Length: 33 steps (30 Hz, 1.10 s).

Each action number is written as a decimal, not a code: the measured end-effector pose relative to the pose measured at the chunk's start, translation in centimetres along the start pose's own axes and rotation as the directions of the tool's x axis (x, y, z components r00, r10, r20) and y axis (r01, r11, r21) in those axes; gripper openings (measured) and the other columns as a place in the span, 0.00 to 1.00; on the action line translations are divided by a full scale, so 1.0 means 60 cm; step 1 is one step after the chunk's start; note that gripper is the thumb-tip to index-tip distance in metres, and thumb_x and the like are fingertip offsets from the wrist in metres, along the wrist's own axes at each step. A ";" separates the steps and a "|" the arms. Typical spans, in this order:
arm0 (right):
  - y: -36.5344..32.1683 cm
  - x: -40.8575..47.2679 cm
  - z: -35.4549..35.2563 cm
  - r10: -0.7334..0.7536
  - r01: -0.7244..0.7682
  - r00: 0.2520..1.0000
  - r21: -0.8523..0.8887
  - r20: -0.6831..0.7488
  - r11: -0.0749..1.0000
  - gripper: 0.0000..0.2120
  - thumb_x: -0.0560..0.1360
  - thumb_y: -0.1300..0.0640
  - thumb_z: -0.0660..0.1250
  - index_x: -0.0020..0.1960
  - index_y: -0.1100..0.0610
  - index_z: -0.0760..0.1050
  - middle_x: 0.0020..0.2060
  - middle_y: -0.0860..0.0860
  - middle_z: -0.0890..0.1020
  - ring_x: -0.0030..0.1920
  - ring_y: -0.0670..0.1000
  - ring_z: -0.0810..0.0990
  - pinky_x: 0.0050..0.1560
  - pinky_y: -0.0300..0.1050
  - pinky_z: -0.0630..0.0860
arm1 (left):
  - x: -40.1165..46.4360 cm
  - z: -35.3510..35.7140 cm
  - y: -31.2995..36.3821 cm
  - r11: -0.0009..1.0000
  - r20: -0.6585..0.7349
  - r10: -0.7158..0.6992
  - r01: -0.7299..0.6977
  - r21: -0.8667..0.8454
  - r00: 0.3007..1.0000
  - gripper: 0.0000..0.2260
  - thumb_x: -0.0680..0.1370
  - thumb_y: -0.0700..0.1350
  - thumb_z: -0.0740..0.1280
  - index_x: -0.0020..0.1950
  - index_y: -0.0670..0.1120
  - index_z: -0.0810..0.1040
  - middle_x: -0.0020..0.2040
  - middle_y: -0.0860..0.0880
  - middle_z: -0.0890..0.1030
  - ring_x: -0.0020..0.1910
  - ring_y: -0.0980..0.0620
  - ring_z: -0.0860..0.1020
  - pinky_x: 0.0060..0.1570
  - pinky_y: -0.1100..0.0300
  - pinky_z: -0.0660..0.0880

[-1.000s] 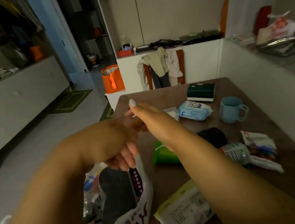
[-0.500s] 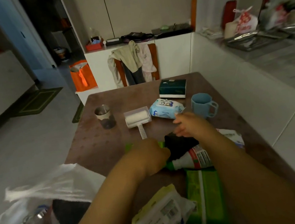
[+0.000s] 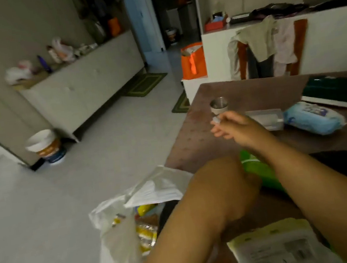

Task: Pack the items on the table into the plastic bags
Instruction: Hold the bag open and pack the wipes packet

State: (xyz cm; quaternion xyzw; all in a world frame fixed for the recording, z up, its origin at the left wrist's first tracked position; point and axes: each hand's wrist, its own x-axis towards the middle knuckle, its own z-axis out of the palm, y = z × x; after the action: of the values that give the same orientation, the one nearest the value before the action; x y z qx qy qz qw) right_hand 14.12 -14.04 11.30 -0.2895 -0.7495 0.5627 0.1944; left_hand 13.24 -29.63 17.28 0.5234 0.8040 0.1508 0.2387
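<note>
1. Dimly lit, a brown table [image 3: 252,93] is seen from above at the right, with pale floor to its left.
2. The right hand [image 3: 232,126] is held out above the table's left part, fingers loosely extended toward a metal cup [image 3: 219,105]; nothing is seen gripped in it, though motion blur softens the fingertips.
3. The left hand [image 3: 251,181] is mostly hidden behind its own forearm near the table's near-left edge; whether its fingers are curled or grasping anything cannot be told.
4. A green packet [image 3: 260,170] is partly seen between the 2 forearms, just beside the left hand.
5. A white plastic bag [image 3: 117,246] sits open on the floor just left of the table, with yellow packets visible inside.
6. On the table lie a clear-cased lint roller [image 3: 266,118], a blue wipes pack [image 3: 313,120], a dark green box [image 3: 332,91] and a black item [image 3: 346,165] behind the right forearm.
7. A white printed packet [image 3: 280,248] lies at the near edge.
8. An orange bag [image 3: 194,61] stands on a low white block beyond the table.
</note>
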 end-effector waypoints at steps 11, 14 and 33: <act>-0.092 -0.028 0.265 0.082 0.306 0.829 -0.572 0.553 0.761 0.28 0.80 0.38 0.46 0.61 0.56 0.73 0.56 0.55 0.79 0.55 0.56 0.76 0.60 0.52 0.71 | -0.090 -0.130 -0.239 0.845 -0.316 -0.515 0.410 -0.342 0.797 0.11 0.76 0.43 0.61 0.44 0.39 0.79 0.43 0.38 0.82 0.44 0.40 0.81 0.49 0.44 0.78; -0.092 -0.031 0.258 0.160 0.234 0.830 -0.594 0.535 0.769 0.35 0.76 0.31 0.43 0.57 0.56 0.76 0.52 0.52 0.79 0.51 0.54 0.76 0.56 0.49 0.70 | -0.064 -0.127 -0.316 0.726 -0.206 -0.661 0.546 -0.419 0.721 0.14 0.77 0.43 0.58 0.50 0.35 0.78 0.44 0.37 0.82 0.45 0.37 0.82 0.52 0.45 0.79; -0.122 -0.004 0.097 0.080 -0.232 0.898 0.312 0.432 0.921 0.41 0.74 0.28 0.43 0.62 0.59 0.75 0.37 0.63 0.81 0.37 0.58 0.80 0.42 0.50 0.76 | -0.013 -0.101 -0.347 0.698 0.181 -0.536 0.553 -0.455 0.825 0.32 0.78 0.65 0.48 0.58 0.42 0.78 0.48 0.40 0.83 0.42 0.44 0.82 0.40 0.55 0.79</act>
State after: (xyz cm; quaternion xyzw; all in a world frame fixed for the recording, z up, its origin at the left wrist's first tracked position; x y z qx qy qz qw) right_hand 9.11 -19.91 16.63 -0.1849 -0.6331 0.7509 0.0349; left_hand -5.82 -38.78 12.31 0.1869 0.8531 0.2624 0.4104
